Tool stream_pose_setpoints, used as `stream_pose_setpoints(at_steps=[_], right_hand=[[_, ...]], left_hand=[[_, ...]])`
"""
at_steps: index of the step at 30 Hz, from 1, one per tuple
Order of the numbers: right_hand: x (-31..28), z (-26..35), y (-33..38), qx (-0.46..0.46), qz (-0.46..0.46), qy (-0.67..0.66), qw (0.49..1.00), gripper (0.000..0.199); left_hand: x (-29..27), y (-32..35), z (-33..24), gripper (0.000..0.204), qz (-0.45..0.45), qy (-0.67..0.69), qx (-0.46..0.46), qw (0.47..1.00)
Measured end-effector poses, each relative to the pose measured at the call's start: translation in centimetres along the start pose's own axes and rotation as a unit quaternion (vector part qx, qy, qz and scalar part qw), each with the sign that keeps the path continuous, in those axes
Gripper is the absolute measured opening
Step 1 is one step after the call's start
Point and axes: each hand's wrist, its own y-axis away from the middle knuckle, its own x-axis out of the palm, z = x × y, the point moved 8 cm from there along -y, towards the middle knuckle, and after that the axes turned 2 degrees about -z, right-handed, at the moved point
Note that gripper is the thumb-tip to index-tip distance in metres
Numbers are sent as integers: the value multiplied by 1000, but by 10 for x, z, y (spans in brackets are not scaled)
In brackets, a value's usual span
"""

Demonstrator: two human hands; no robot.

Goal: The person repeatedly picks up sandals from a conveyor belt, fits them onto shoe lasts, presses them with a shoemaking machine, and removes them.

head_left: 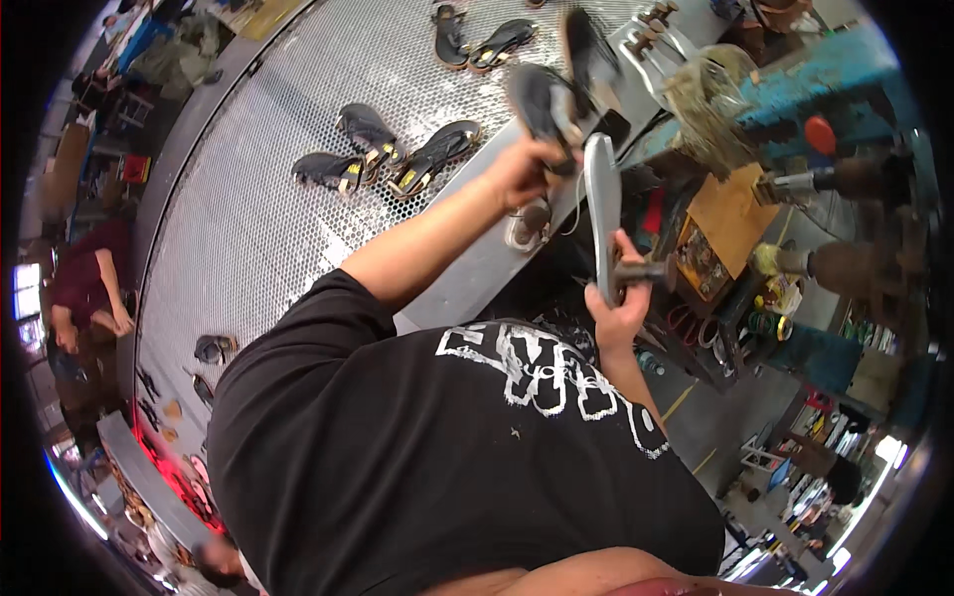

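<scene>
My left hand (525,177) is closed on the end of a black sandal (542,104), which is smeared by motion, above the edge of a perforated metal surface (268,223). Closer to my body, my right hand (621,310) has its thumb and fingers round the lower end of a long grey sole-shaped piece (601,199), seen nearly edge-on. A short brown metal cylinder (646,273) sticks out sideways by my right fingers; how it joins the grey piece is hidden. Beyond the left hand, another blurred dark sandal (588,55) stands near the metal edge.
Several black sandals (422,159) with yellow marks lie on the perforated surface, and another pair (487,45) lies farther off. To the right stands a blue machine frame (825,79) with metal cylinders (845,179). A person (89,278) is at the far left.
</scene>
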Motion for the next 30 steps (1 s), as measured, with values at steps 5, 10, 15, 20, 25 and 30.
stream_pose_setpoints(at_steps=[5, 10, 15, 20, 25, 30], right_hand=[[-32, 9, 39, -3, 58, 13, 998, 50], [-75, -1, 50, 58, -47, 72, 995, 54], [-122, -40, 66, 101, -169, 69, 978, 66], [-165, -66, 26, 5, -216, 228, 949, 70], [-231, -157, -37, 66, -226, 457, 858, 62], [-234, -140, -43, 81, -236, 359, 899, 58]], left_hand=[[32, -1, 37, 50, 55, 54, -46, 996], [99, 15, 123, 46, 84, -116, 9, 990], [154, 55, 204, 64, 273, -354, -21, 894], [126, 10, 184, 53, 180, -370, -43, 910], [48, -13, 93, 43, 6, -449, 154, 880], [-100, -80, -86, 70, -271, -760, 278, 521]])
